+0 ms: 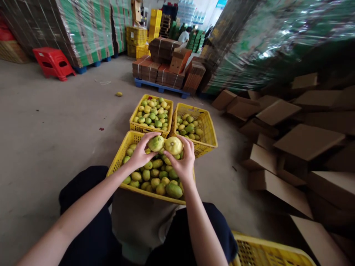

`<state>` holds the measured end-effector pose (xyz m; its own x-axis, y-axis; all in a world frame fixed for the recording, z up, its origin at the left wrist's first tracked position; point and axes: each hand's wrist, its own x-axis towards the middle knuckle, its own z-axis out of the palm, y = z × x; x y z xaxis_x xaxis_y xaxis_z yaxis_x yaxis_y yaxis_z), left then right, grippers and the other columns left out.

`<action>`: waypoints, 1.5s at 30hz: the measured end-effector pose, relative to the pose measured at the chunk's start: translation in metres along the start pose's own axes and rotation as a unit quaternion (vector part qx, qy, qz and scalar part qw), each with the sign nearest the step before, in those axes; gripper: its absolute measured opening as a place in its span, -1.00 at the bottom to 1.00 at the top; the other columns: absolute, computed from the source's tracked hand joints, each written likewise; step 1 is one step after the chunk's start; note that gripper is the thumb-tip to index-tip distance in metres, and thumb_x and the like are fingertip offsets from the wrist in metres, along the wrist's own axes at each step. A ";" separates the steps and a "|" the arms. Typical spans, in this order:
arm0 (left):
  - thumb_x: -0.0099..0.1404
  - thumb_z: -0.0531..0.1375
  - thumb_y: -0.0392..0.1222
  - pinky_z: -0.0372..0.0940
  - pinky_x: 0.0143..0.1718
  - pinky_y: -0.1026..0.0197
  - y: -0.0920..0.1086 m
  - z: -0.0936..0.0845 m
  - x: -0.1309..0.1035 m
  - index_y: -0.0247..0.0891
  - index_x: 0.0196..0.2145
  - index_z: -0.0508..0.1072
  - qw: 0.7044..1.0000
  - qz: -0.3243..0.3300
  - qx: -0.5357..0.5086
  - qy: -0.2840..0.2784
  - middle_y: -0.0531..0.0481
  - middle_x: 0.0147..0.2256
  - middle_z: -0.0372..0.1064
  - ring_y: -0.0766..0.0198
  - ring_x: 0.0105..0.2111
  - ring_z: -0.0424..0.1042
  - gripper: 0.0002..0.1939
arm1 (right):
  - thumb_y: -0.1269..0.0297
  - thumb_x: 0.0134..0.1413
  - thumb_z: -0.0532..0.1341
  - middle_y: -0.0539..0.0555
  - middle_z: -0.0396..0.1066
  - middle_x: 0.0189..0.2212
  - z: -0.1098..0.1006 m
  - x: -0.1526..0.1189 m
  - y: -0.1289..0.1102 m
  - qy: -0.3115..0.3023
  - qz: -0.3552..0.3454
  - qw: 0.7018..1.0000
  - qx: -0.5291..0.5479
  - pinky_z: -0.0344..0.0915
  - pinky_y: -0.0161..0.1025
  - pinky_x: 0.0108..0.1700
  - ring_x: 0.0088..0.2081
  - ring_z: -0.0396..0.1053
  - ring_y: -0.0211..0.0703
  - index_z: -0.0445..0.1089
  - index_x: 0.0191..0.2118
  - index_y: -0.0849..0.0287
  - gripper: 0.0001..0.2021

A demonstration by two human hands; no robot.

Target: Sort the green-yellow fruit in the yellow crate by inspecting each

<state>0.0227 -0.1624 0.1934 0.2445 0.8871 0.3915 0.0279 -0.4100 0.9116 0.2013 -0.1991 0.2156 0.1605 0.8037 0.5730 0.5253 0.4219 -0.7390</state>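
Observation:
My left hand (141, 152) is closed round a green-yellow lemon (156, 143). Beside it, my right hand (185, 159) grips a paler yellow lemon (173, 146), its round end facing me. Both fruits are held up side by side over the near yellow crate (118, 157), which is full of green and yellow lemons (155, 183). Just beyond stand two more yellow crates. The far left crate (149, 129) is heaped with lemons, and the far right crate (209, 127) has lemons mostly on its left side.
Open cardboard boxes (307, 142) lie piled on the right. A blue pallet (162, 88) bears bundled flat cartons (169, 74) ahead. A red stool (54, 62) and a stray lemon (119, 94) are on the floor at left. Another yellow crate (266, 251) sits by my right leg. A person (184, 36) is far back.

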 end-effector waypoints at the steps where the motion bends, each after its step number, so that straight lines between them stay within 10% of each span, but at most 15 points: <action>1: 0.20 0.30 -0.28 0.21 0.28 -0.08 -0.001 -0.001 0.000 -0.06 0.19 0.37 1.000 0.020 0.010 -0.004 -0.13 0.26 0.26 -0.03 0.29 0.22 -0.41 | 0.03 -0.02 0.42 0.17 0.35 0.01 0.000 0.000 -0.001 0.004 -0.018 1.000 -0.012 0.33 0.19 0.17 0.10 0.35 0.16 0.38 0.09 -0.02 -0.47; 8: 0.26 0.22 -0.32 0.04 0.38 -0.11 0.003 -0.006 -0.002 -0.03 0.32 0.28 0.996 0.052 0.061 -0.037 -0.09 0.33 0.21 0.00 0.35 0.14 -0.32 | 0.01 0.00 0.41 0.16 0.34 0.01 -0.001 -0.002 0.001 -0.010 -0.021 1.000 -0.014 0.29 0.26 0.21 0.12 0.33 0.21 0.38 0.13 -0.05 -0.45; 16: 0.09 0.38 -0.18 0.15 0.34 -0.10 0.010 -0.007 -0.001 -0.02 0.42 0.07 0.985 -0.088 -0.110 -0.099 -0.09 0.43 0.00 -0.08 0.38 0.08 -0.01 | 0.00 0.00 0.41 0.13 0.36 -0.01 0.001 -0.006 0.000 -0.012 0.014 1.000 0.006 0.33 0.17 0.18 0.07 0.37 0.14 0.39 0.12 -0.05 -0.45; 29: 0.26 0.31 0.04 0.19 0.29 0.05 0.018 -0.009 0.002 -0.16 0.13 0.43 0.991 -0.119 -0.048 -0.040 -0.08 0.19 0.40 0.04 0.22 0.34 -0.48 | 0.03 -0.10 0.46 0.11 0.43 -0.01 0.003 -0.007 -0.007 -0.031 0.108 0.991 0.071 0.34 0.08 0.16 0.05 0.39 0.10 0.45 0.04 -0.01 -0.46; 33: 0.30 0.21 0.21 0.50 -0.29 0.12 0.018 -0.003 0.002 -0.33 -0.07 0.53 0.947 -0.268 -0.173 -0.045 -0.16 -0.25 0.58 0.08 -0.30 0.57 -0.48 | -0.05 0.00 0.34 0.06 0.53 -0.27 0.006 -0.004 -0.009 -0.058 0.314 0.928 0.190 0.45 -0.20 -0.28 -0.26 0.48 -0.06 0.50 -0.14 0.08 -0.63; 39: 0.47 -0.04 0.02 0.13 -0.85 0.30 0.025 -0.001 0.010 -0.36 0.10 0.43 0.827 -0.446 -0.342 -0.007 -0.07 -0.56 0.48 0.17 -0.76 0.40 -0.52 | -0.05 0.22 0.01 0.09 0.46 -0.61 0.012 0.009 -0.012 -0.135 0.583 0.710 0.370 0.03 -0.34 -0.75 -0.71 0.26 -0.20 0.43 -0.26 0.20 -0.58; 45: 0.53 -0.21 -0.05 0.17 -0.78 0.37 0.026 -0.006 0.012 -0.18 0.22 0.37 0.752 -0.355 -0.552 0.048 -0.11 -0.33 0.58 0.18 -0.57 0.56 -0.48 | 0.03 0.19 0.05 0.09 0.48 -0.56 0.003 0.014 -0.009 -0.041 0.513 0.707 0.485 0.08 -0.37 -0.73 -0.66 0.27 -0.21 0.42 -0.22 0.18 -0.66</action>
<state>0.0209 -0.1614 0.2227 0.4761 0.8319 -0.2850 -0.7172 0.5549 0.4217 0.1966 -0.1906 0.2289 -0.0286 0.9002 -0.4346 -0.6584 -0.3441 -0.6694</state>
